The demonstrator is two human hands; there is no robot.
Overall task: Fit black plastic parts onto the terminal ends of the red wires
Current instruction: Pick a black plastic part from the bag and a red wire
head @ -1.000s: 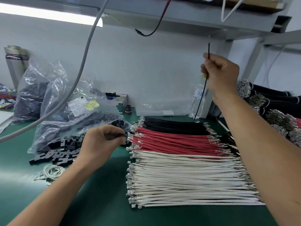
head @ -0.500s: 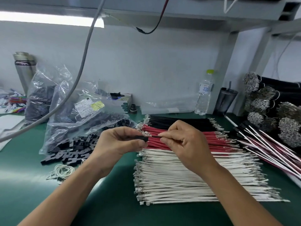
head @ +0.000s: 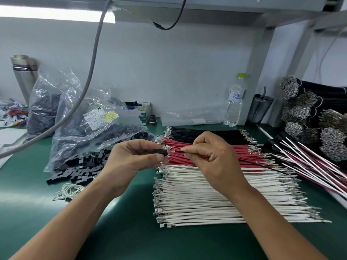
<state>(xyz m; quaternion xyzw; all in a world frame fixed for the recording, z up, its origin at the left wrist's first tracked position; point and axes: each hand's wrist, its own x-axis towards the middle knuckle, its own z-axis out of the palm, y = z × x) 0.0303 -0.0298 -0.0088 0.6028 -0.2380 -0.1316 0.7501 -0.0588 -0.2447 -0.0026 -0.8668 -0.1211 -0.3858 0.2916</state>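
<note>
My left hand (head: pixel 131 156) pinches a small black plastic part (head: pixel 161 152) between thumb and fingers, just above the left ends of the red wires (head: pixel 242 153). My right hand (head: pixel 208 158) pinches a thin black wire (head: pixel 178 151) close to its end, and that end meets the black part. The rest of this wire trails right and down across the stacks (head: pixel 266 167). The red wires lie in a flat row between a row of black wires (head: pixel 206 134) and a wide stack of white wires (head: pixel 197 196), all with metal terminals on both ends.
Loose black plastic parts (head: pixel 78 167) lie in a pile at the left, in front of clear bags (head: pixel 90 132) holding more. Rubber bands (head: pixel 71 190) lie near them. Wired assemblies (head: pixel 311 164) and wire bundles (head: pixel 319 124) fill the right. A water bottle (head: pixel 234 102), cup (head: pixel 262 107) and thermos (head: pixel 22 76) stand at the back.
My right hand came down from head height with the black wire and met my left hand over the red wires. The wire's end has gone up to the black part.
</note>
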